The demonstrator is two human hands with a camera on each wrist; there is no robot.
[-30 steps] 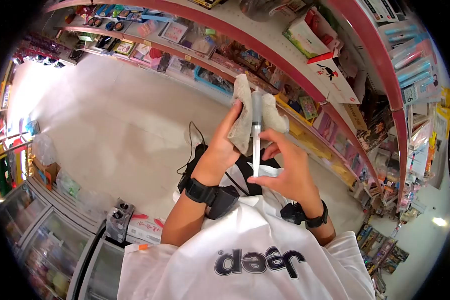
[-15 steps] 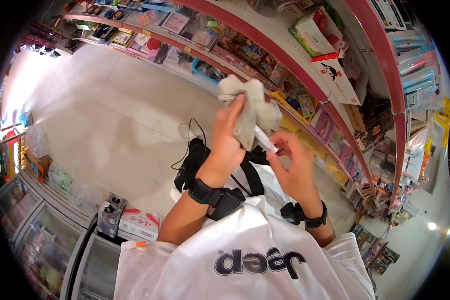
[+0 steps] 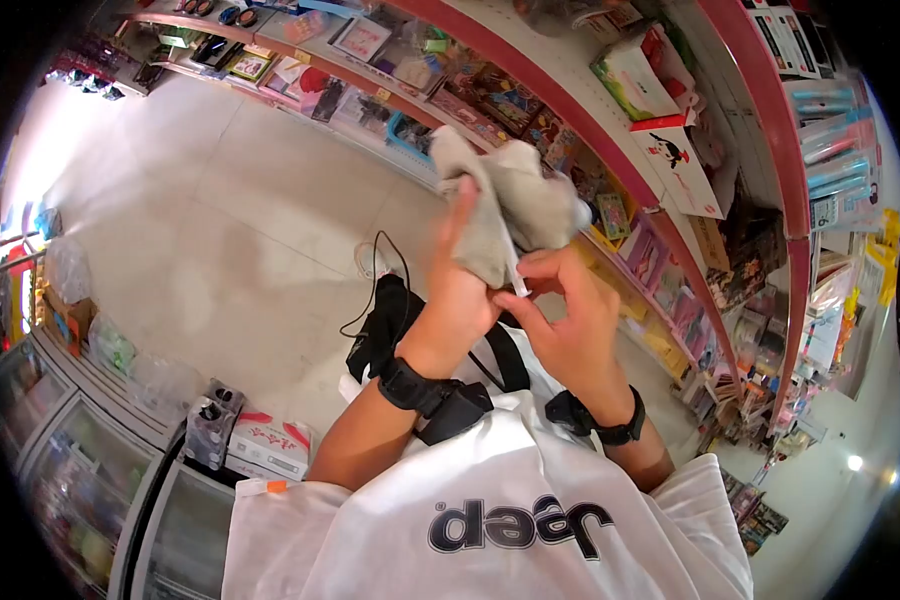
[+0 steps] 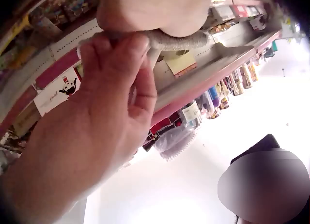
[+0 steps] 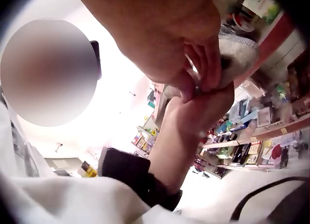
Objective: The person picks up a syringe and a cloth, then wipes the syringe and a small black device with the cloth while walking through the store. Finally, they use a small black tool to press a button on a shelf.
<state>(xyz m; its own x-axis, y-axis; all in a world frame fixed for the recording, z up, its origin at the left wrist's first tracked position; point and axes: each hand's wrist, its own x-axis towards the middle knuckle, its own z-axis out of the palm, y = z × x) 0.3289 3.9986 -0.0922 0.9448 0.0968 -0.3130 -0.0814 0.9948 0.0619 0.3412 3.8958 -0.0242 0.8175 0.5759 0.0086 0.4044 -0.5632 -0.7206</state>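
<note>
My left hand (image 3: 450, 300) grips a greyish-white knit cloth (image 3: 538, 210), its thumb laid along the near fold. The cloth is folded around a syringe and hides most of the barrel. Only the white plunger end (image 3: 519, 284) sticks out at the bottom, beside the left palm. My right hand (image 3: 578, 315) pinches that end between thumb and fingers. In the left wrist view the right fingertips (image 4: 138, 45) meet right under the cloth (image 4: 181, 41). From the right wrist, the cloth (image 5: 237, 54) shows behind the right fingers, close over the left hand (image 5: 198, 112).
A long shelf with red edges (image 3: 790, 170) runs along the right, stocked with boxes and packets. Glass-topped freezers (image 3: 80, 450) stand at lower left beside a white box (image 3: 270, 447). A black cable (image 3: 375, 285) hangs by the left forearm over the pale floor (image 3: 250, 200).
The cloth has closed over the syringe, whose barrel showed between two folds a second ago. The right hand has moved up and in toward the left palm.
</note>
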